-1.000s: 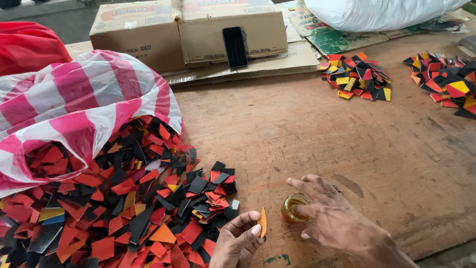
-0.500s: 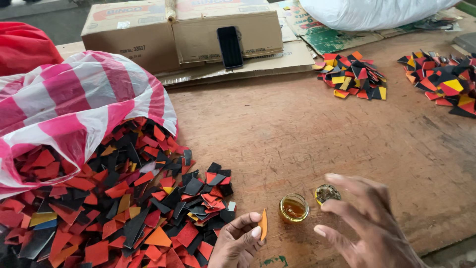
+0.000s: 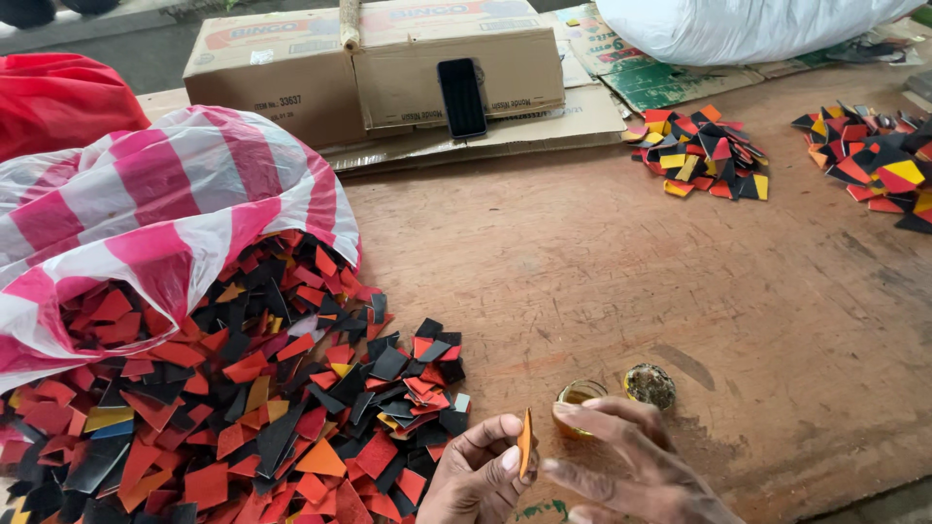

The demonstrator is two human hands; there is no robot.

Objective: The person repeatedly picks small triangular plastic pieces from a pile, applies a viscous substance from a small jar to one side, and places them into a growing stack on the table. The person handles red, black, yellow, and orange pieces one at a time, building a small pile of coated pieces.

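I log: left hand point(image 3: 476, 475) grip clamped on one orange piece point(image 3: 525, 442) held upright, right hand point(image 3: 631, 461) fingers apart over small open jar point(image 3: 578, 396), lid point(image 3: 649, 385) beside on table point(image 3: 680, 291); big pile point(image 3: 243, 417) left unsorted.

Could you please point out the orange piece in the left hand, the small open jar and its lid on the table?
orange piece point(image 3: 525, 442), head view, middle of its thin edge.
jar point(image 3: 580, 393), head view, on its rim.
lid point(image 3: 649, 385), head view, centre of its top.
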